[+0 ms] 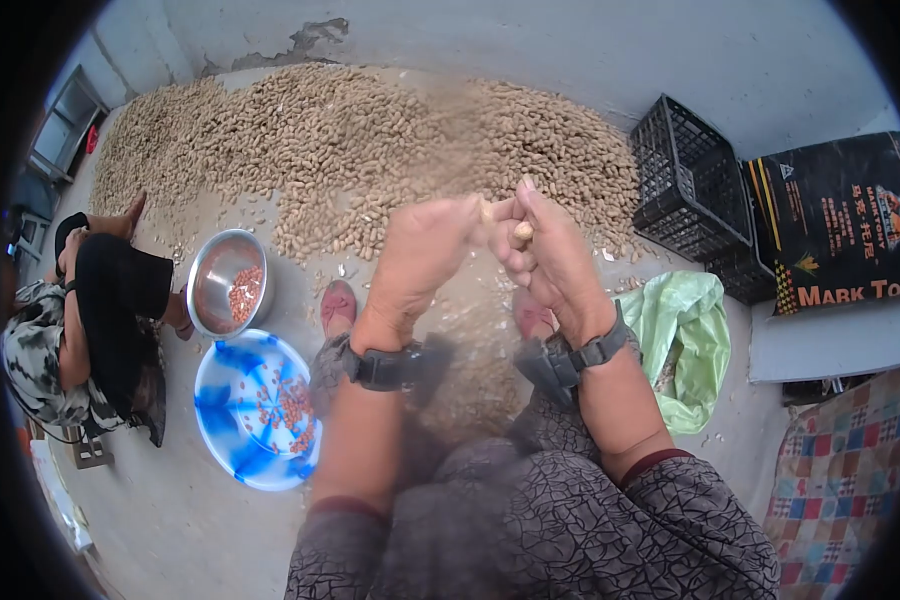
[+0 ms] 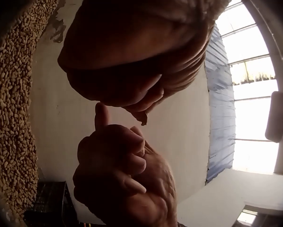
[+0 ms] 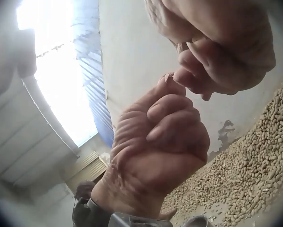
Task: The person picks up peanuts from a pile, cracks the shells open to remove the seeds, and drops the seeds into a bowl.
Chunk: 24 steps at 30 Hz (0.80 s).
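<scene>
Pinching one peanut (image 1: pixel 522 231) between both hands, left hand (image 1: pixel 422 255) and right hand (image 1: pixel 550 260) curled tight, we held it above our lap, near the blue basin (image 1: pixel 220 400) of kernels.

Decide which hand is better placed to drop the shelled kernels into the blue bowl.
Left, probably. The left hand is on the same side as the blue bowl; the right hand, pinching the peanut, would have to cross over.

Both hands (image 1: pixel 485 255) raised together, fingers curled.
</scene>
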Available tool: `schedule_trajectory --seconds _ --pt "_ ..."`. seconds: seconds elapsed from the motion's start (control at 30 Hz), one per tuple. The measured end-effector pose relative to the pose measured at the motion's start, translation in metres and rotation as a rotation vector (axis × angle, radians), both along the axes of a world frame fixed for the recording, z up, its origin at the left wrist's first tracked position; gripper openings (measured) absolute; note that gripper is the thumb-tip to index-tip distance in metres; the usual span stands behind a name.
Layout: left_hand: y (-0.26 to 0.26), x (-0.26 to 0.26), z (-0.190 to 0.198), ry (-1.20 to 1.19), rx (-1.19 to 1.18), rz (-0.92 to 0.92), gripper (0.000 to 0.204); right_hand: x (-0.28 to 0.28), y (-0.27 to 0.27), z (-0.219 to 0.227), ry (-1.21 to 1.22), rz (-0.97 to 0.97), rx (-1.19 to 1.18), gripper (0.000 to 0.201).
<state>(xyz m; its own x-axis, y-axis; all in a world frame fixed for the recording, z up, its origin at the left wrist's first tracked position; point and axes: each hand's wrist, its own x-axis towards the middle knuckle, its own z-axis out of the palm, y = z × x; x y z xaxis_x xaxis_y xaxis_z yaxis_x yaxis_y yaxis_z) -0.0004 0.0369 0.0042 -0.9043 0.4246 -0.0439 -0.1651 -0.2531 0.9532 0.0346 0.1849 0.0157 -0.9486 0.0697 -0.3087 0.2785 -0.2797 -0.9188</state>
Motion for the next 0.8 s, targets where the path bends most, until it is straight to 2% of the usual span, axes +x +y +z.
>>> schedule_trajectory --seconds 0.03,0.1,0.23,0.3,0.37,0.43,0.5,0.53,0.6,0.67,0.7,0.77,0.8 --pt "-0.005 0.000 0.003 0.001 -0.001 -0.004 0.023 0.000 0.003 -0.001 0.002 -0.017 -0.039 0.047" --pt "-0.012 0.000 0.009 0.074 -0.249 -0.038 0.023 0.001 0.006 0.000 0.005 -0.038 -0.079 0.047" --pt "-0.002 0.009 0.007 0.224 -0.178 -0.040 0.020 0.006 0.003 0.006 -0.036 -0.014 -0.001 0.047" --pt "0.012 0.013 -0.001 0.243 -0.003 -0.165 0.015 0.007 -0.002 0.005 -0.047 -0.023 0.025 0.047" --pt "0.017 0.015 0.003 0.289 -0.085 -0.171 0.016 0.006 -0.005 0.003 -0.069 -0.108 0.189 0.046" --pt "0.018 0.015 0.008 0.338 -0.166 -0.179 0.017 0.008 -0.002 0.004 -0.042 -0.078 0.168 0.047" --pt "0.019 0.012 0.012 0.058 -0.110 -0.132 0.019 0.009 0.001 0.007 -0.009 -0.047 0.150 0.047" --pt "0.017 0.008 0.009 0.064 -0.109 -0.129 0.019 0.010 0.000 0.009 0.053 -0.076 0.088 0.044" --pt "0.014 0.000 -0.004 -0.093 0.156 0.003 0.023 0.010 0.002 0.009 0.125 -0.096 0.024 0.042" --pt "0.015 -0.003 -0.011 -0.095 0.244 0.000 0.028 0.009 0.009 0.002 0.246 0.020 0.165 0.033" --pt "0.016 -0.002 -0.012 -0.116 0.287 -0.004 0.029 0.009 0.007 0.001 0.255 0.020 0.163 0.033" --pt "0.020 0.000 -0.015 -0.120 0.334 -0.043 0.031 0.010 0.003 -0.001 0.241 -0.042 -0.042 0.020" --pt "0.021 0.000 -0.017 -0.116 0.331 -0.047 0.031 0.009 0.003 -0.001 0.245 -0.045 -0.044 0.020"
